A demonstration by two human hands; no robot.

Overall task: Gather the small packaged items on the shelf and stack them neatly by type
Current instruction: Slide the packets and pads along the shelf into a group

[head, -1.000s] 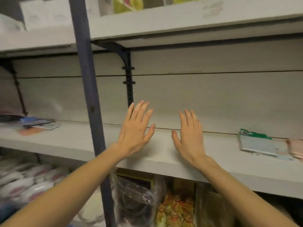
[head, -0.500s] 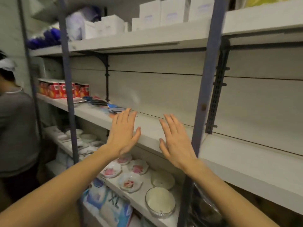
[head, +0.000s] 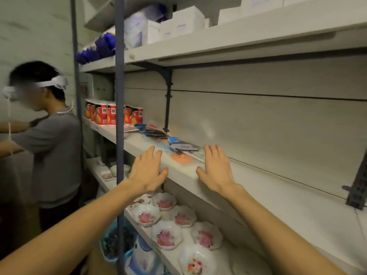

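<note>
With my left hand (head: 147,173) and right hand (head: 216,169) both spread wide and empty, the small packets (head: 174,144) lie scattered at twelve o'clock on the shelf (head: 278,197), and a careless sweep could slide them off its front edge.

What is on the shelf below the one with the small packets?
White bowls with pink flower prints lie there on the lower shelf. The shelf above covers its back part.
</note>
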